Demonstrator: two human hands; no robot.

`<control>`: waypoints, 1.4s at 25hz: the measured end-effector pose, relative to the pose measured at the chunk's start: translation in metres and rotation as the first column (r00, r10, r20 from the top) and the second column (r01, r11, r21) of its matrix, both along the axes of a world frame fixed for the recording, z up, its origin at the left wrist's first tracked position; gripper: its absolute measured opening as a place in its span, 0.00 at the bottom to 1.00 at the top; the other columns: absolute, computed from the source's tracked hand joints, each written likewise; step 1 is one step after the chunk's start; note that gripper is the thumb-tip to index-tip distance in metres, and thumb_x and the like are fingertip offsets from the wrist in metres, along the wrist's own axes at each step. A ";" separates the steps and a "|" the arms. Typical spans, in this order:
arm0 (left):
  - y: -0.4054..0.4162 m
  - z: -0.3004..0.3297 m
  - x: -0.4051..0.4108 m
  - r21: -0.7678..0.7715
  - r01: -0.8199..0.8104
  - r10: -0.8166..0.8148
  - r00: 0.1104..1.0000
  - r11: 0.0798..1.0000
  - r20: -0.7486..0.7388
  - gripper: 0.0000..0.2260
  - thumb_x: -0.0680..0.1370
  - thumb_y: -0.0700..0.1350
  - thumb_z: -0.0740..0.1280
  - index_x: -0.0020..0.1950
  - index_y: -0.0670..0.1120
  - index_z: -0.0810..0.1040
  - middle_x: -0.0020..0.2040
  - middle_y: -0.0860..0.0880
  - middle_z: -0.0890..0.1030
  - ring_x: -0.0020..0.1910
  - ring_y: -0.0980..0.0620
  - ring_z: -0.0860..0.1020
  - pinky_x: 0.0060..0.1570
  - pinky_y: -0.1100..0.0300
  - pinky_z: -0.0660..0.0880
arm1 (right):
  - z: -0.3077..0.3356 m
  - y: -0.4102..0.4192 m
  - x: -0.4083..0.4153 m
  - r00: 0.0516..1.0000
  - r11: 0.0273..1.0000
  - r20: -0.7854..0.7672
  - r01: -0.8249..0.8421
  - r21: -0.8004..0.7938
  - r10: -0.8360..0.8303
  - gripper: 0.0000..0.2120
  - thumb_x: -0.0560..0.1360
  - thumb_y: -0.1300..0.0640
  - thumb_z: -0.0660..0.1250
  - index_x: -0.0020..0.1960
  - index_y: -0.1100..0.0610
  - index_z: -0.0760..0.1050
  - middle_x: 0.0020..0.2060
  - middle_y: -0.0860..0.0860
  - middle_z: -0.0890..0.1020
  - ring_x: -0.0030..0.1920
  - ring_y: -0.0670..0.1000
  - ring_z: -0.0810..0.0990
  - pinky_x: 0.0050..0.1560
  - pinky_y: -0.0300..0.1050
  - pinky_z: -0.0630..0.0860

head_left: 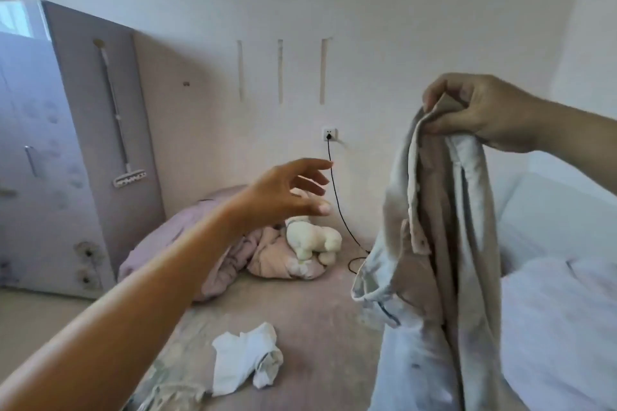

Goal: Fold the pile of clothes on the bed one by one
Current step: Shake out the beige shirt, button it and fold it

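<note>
My right hand [477, 110] is raised at the upper right and pinches the top of a beige shirt [434, 243], which hangs down long over the bed [317, 310]. Stretched out in mid-air at the centre, my left hand [287, 192] holds nothing; its fingers are loosely spread and it is apart from the shirt. A crumpled white garment [245, 357] lies on the bed near the front. More pale cloth [561, 327] lies at the right, partly hidden by the shirt.
A pink blanket [233, 253] and a cream plush toy [312, 238] sit at the head of the bed. A black cable [335, 197] runs from a wall socket [329, 134] down to the bed. A wardrobe [40, 177] stands at the left.
</note>
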State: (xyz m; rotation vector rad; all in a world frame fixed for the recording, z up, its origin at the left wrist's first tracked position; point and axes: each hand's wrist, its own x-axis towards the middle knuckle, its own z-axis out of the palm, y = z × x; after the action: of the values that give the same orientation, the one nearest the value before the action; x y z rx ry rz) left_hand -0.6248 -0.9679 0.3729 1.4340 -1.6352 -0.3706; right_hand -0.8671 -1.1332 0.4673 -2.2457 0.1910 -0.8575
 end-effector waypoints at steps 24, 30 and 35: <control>-0.019 -0.186 -0.092 -0.143 -0.193 0.098 0.860 0.971 -0.501 0.27 0.65 0.46 0.76 0.61 0.47 0.70 0.54 0.52 0.79 0.52 0.57 0.78 0.50 0.58 0.76 | 0.000 -0.010 -0.032 0.835 0.826 0.231 0.379 0.416 -0.499 0.06 0.71 0.68 0.71 0.40 0.58 0.78 0.29 0.46 0.83 0.36 0.43 0.83 0.42 0.35 0.79; -0.017 -0.109 -0.018 -0.311 -0.577 0.376 0.770 0.755 -0.516 0.15 0.75 0.46 0.68 0.40 0.35 0.71 0.33 0.46 0.71 0.33 0.55 0.67 0.34 0.55 0.66 | 0.002 -0.020 -0.080 0.834 0.820 0.066 0.519 0.242 -0.548 0.03 0.71 0.66 0.71 0.42 0.63 0.76 0.37 0.52 0.83 0.41 0.48 0.83 0.44 0.39 0.81; 0.016 -0.019 -0.003 -0.434 -0.604 0.589 0.786 0.668 -0.188 0.15 0.77 0.38 0.66 0.32 0.45 0.67 0.28 0.52 0.64 0.25 0.60 0.61 0.27 0.64 0.58 | -0.016 -0.005 -0.122 0.804 0.812 -0.114 0.579 -0.077 -0.584 0.03 0.75 0.62 0.68 0.43 0.58 0.80 0.32 0.49 0.83 0.33 0.46 0.82 0.30 0.35 0.78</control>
State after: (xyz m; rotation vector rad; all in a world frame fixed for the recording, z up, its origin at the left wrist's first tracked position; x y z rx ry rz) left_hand -0.6282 -0.9519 0.3543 1.4616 -1.0240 0.3736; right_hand -0.9891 -1.1384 0.4511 -2.3067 0.9811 -1.0213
